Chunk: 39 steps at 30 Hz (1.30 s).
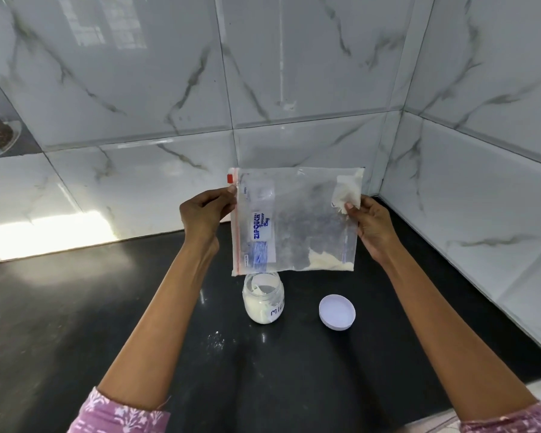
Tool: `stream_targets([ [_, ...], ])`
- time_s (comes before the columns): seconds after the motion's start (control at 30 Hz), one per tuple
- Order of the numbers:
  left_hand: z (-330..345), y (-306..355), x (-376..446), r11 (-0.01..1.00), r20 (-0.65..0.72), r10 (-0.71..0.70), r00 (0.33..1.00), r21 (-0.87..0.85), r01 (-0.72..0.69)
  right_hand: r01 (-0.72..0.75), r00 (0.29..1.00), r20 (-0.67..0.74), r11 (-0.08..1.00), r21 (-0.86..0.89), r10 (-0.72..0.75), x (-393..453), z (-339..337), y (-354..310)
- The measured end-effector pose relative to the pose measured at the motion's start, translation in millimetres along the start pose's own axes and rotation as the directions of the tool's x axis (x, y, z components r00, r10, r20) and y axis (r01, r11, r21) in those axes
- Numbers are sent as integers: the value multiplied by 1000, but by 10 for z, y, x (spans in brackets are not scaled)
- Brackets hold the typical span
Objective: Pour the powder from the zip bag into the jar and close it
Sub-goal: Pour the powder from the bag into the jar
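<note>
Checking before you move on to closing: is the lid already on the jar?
No, the white lid lies flat on the black counter to the right of the jar, whose mouth is open under the zip bag.

1. Zip bag (295, 220) held above the countertop (75, 323), between left hand (205, 210) and right hand (372, 228).
2. Jar (263, 297) on the countertop, below the bag's left corner.
3. Lid (337, 312) right of the jar, apart.
4. Spilled powder (216, 339) in front of the jar.

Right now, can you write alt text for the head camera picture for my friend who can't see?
Two hands, left hand and right hand, hold a clear zip bag with a little white powder left above an open jar of powder. The white lid lies beside the jar on a black counter.
</note>
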<state>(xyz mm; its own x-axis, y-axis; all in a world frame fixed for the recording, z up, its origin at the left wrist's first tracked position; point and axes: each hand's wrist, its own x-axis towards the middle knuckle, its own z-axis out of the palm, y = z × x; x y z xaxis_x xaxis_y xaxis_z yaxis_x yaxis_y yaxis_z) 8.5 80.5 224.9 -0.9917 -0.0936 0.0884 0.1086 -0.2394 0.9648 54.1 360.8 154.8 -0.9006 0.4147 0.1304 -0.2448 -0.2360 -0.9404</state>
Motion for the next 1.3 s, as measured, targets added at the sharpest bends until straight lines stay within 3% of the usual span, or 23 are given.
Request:
stream_targets([
  [0.47, 14, -182, -44, 998, 7, -53, 999, -35, 53, -104, 992, 80, 994, 37, 101, -2, -86, -168],
  [0.6, 15, -213, -50, 997, 4, -48, 999, -55, 48, -68, 997, 43, 997, -21, 68, 3, -58, -226],
  [1.07, -52, -193, -45, 996, 76, -25, 997, -82, 32, 1, 999, 46, 999, 34, -2, 52, -5, -331],
  [1.3, -93, -241, -89, 988, 77, -64, 995, -134, 74, -42, 998, 51, 998, 36, 40, 84, -51, -179],
])
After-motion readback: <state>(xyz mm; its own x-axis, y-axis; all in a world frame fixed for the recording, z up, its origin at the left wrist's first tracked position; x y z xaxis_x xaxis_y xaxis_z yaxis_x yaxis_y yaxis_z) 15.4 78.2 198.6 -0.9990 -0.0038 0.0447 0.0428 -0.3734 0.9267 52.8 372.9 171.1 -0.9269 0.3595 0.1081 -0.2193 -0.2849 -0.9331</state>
